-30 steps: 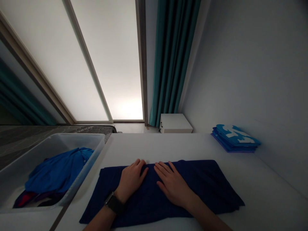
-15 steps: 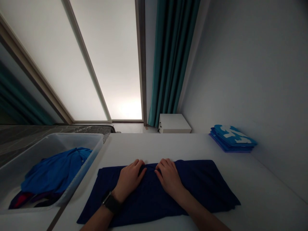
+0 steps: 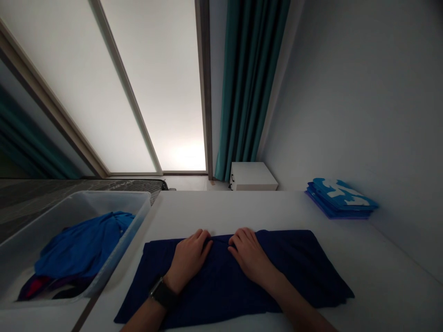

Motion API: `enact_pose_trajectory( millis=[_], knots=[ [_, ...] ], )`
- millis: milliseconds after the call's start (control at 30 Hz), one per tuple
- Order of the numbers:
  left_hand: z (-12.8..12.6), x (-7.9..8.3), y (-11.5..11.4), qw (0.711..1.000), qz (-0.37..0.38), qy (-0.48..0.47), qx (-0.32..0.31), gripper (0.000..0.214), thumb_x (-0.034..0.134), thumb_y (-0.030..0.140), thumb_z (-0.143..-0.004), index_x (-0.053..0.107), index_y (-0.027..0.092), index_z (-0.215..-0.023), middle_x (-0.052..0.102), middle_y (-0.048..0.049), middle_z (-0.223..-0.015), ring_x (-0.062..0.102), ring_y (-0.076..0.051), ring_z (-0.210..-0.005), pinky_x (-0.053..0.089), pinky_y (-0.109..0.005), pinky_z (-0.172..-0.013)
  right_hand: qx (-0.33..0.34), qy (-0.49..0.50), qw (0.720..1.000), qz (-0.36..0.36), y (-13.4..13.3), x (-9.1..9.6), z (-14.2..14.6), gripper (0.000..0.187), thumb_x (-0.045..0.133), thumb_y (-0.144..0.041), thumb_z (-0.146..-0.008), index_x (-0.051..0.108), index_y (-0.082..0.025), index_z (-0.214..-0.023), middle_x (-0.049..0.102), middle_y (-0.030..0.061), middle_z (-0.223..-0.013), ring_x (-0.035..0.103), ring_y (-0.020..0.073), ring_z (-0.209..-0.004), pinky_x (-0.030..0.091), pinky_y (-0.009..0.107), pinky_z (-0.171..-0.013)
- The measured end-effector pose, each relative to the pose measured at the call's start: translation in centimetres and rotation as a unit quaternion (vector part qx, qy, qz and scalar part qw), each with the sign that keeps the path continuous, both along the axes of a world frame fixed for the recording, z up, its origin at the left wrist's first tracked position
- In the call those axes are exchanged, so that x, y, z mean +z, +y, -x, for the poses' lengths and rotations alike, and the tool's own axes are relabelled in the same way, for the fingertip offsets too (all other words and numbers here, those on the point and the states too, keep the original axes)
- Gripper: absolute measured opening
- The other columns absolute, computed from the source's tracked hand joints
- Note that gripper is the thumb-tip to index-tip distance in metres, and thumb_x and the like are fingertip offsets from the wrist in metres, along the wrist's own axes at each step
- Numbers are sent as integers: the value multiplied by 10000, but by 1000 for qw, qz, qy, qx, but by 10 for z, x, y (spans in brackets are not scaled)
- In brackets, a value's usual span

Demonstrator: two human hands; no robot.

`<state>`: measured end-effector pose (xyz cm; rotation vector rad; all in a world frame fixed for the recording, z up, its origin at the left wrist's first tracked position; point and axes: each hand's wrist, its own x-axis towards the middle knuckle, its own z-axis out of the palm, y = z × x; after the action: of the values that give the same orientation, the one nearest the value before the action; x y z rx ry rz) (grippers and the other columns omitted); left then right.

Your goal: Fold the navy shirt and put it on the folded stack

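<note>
Left hand (image 3: 188,260) and right hand (image 3: 252,258) palm-down on folded dark navy cloth (image 3: 301,263), fingers curled at its 12 o'clock edge; pinch unclear. Judged soft, limp: grasp that edge.

Far side: bare surface (image 3: 238,210) is lying open beyond the dark cloth (image 3: 297,263), leaving wide room to pass.
Left: a plastic bin (image 3: 114,193) is standing just beside the cloth, blocking that edge.
Right: a folded stack (image 3: 341,199) is sitting just beside the wall (image 3: 387,138), closing that corner.
</note>
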<state>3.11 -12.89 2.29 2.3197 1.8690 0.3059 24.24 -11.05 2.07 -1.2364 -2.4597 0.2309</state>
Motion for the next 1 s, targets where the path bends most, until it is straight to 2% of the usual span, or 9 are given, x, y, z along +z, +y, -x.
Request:
enact_pose_trajectory(
  millis=[100,233,433,567,667,767,867,1000],
  knots=[
    [-1,2,0,1000,-3,-6,-2,183,367,314,-989,531,234,-1006,641,-22,-993,649,-187,-873,430,-278,-703,6,-20,1000,-12,2,-5,2,65,532,-187,-934,564,-186,-876,577,53,-929,510,223,-918,420,387,-865],
    [-1,3,-1,1000,-5,-14,-2,202,348,307,-996,536,234,-997,637,-21,-980,649,-183,-848,430,-277,-691,9,-8,1000,-20,5,-8,5,119,474,-165,-958,559,-189,-878,586,41,-900,509,210,-906,403,393,-891],
    [-1,2,-1,1000,-7,-11,1,196,345,279,-997,535,230,-991,636,-20,-971,651,-174,-834,427,-264,-679,-12,-19,1000,-9,1,5,5,47,551,-224,-924,586,-206,-898,588,56,-947,518,233,-949,395,430,-926],
    [0,3,-1,1000,-7,-19,3,212,331,282,-997,536,231,-992,639,-20,-973,652,-175,-833,435,-269,-683,-21,-4,1000,-2,3,10,-10,125,501,-246,-947,604,-229,-1015,599,72,-1037,518,245,-1025,384,439,-958],
    [1,5,-2,1000,0,-31,3,208,348,302,-990,544,234,-1009,645,-21,-995,656,-174,-850,447,-275,-709,-35,-7,999,11,9,6,-29,229,470,-263,-960,580,-236,-1159,606,80,-1110,516,246,-1077,355,452,-998],
    [1,7,-3,999,4,-38,3,196,425,376,-963,554,239,-1018,645,-18,-1016,658,-183,-868,457,-282,-718,-29,-7,999,30,13,0,-42,300,518,-328,-939,556,-241,-1223,598,79,-1139,512,246,-1100,346,448,-1013],
    [1,4,-3,1000,1,-25,4,195,462,394,-947,562,236,-1004,644,-17,-1002,657,-188,-864,465,-285,-706,-27,-7,999,36,13,-2,-43,277,564,-348,-911,585,-241,-1165,593,74,-1100,522,243,-1063,356,436,-1000],
    [1,2,-1,999,-30,16,6,182,456,330,-953,590,218,-1003,648,-41,-995,643,-205,-869,483,-324,-750,-45,-6,998,40,13,0,-35,183,574,-343,-907,609,-235,-1050,594,73,-1051,527,249,-1034,376,427,-964]
  ],
)
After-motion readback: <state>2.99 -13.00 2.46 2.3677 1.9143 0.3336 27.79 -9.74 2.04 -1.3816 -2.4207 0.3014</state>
